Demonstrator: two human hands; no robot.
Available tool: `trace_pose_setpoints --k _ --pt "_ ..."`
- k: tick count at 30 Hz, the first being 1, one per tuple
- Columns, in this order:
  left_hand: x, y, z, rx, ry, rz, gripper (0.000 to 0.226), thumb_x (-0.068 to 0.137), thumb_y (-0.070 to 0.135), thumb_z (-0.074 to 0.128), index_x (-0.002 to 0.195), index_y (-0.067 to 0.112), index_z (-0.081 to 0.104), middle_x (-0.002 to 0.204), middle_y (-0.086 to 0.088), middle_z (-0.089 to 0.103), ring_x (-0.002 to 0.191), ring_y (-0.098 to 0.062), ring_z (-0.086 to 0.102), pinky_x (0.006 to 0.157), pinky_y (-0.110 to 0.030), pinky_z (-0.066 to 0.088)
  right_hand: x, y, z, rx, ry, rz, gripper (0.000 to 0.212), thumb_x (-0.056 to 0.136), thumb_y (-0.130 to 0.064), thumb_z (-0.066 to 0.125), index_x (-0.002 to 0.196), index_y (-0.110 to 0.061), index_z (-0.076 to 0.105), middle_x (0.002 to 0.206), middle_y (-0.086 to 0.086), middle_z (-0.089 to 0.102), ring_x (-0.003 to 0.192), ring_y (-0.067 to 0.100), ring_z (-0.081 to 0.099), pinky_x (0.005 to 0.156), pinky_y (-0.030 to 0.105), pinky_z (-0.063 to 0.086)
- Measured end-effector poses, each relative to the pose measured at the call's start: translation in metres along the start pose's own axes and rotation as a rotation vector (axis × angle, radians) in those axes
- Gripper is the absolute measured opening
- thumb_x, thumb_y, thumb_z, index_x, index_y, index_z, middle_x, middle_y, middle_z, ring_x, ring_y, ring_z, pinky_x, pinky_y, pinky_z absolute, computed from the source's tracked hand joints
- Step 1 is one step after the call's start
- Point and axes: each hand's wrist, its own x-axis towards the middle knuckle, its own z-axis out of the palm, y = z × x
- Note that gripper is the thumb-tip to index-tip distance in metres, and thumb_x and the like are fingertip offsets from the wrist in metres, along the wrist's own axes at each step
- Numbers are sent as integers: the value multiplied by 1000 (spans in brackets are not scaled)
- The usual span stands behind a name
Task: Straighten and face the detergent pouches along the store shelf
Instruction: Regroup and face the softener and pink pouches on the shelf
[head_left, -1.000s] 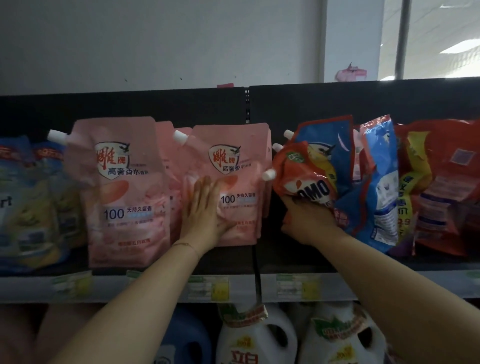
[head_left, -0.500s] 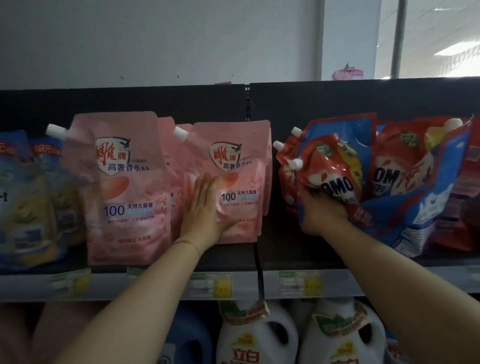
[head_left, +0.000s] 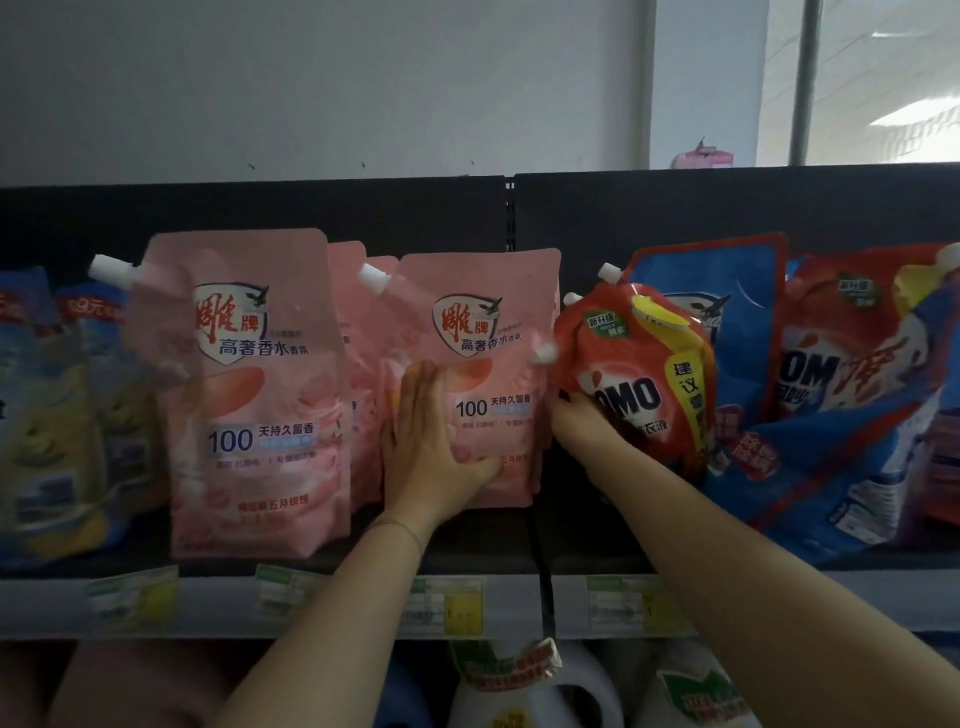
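Observation:
On the black shelf (head_left: 467, 564) two pink detergent pouches face forward: a large one (head_left: 254, 395) at the left and a second one (head_left: 483, 374) in the middle. My left hand (head_left: 426, 447) lies flat against the lower left of the middle pink pouch, thumb under its bottom edge. My right hand (head_left: 582, 421) grips the lower left corner of a red OMO pouch (head_left: 639, 379), which stands in front of a blue pouch (head_left: 727, 312). Another red OMO pouch (head_left: 841, 353) and a tilted blue pouch (head_left: 831, 478) crowd the right side.
Blue and yellow pouches (head_left: 52, 415) stand at the far left. Price labels (head_left: 447, 608) run along the shelf's front rail. White detergent jugs (head_left: 535, 691) fill the shelf below. A black back panel (head_left: 363, 213) rises behind the pouches.
My right hand has swung the red OMO pouch leftward and turned its front toward me, bringing it close to the middle pink pouch. The left hand has stayed pressed on the pink pouch.

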Motion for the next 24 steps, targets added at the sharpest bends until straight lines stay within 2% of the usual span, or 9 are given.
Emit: trace_pose_setpoints --k 4,7,9,11,13,16,19,21,24 --pt "1 -3 2 10 10 23 120 66 50 73 153 28 -8 160 11 -13 144 -2 -19 121 -37 0 2 -1 -5 278 98 28 55 102 -46 35 146 -12 39 145 11 45 132 31 42 109 41 33" --pt "1 -3 1 9 9 27 119 67 50 73 153 27 -6 161 10 -12 145 -3 -18 122 -39 1 5 -2 -12 354 127 61 53 100 -49 37 142 -17 44 143 9 47 131 30 44 112 46 33" --pt "1 -2 1 16 11 32 119 67 50 74 153 26 -4 161 9 -10 145 -4 -18 122 -40 1 4 -4 -19 400 109 42 50 101 -46 37 140 -15 47 141 7 49 130 28 45 111 39 33" --pt "1 0 -1 19 15 34 120 65 49 76 153 26 -2 161 9 -9 145 -4 -17 121 -39 1 -1 -12 -23 406 90 10 49 102 -43 33 140 -13 46 138 7 51 129 27 47 102 31 34" --pt "0 3 -2 18 13 36 119 64 46 78 153 25 1 161 8 -6 146 -6 -14 121 -40 2 -2 -21 -25 450 62 40 59 102 -50 27 144 -12 39 135 9 54 120 29 53 100 33 40" --pt "0 3 -3 -12 41 69 116 61 39 80 152 20 10 161 1 4 148 -10 -7 121 -44 7 -8 -36 -28 668 -26 138 63 100 -56 26 151 -18 24 120 10 58 93 20 58 72 30 49" --pt "-1 0 -2 8 41 70 116 61 41 80 153 19 11 161 0 5 148 -11 -7 121 -45 7 -20 -45 -37 740 -96 173 52 102 -39 35 143 -6 37 140 14 50 117 25 52 87 27 43" --pt "-2 0 -2 14 35 63 116 63 42 79 153 21 10 162 3 1 147 -8 -10 121 -42 2 -28 -51 -44 797 -151 180 52 100 -30 42 140 2 37 138 16 48 128 28 45 100 29 40" --pt "-3 3 -2 -3 37 66 114 66 41 78 154 21 8 162 5 -2 147 -6 -12 120 -35 -2 -36 -62 -50 957 -229 158 47 97 -16 46 138 3 35 127 15 52 127 29 48 108 30 35"
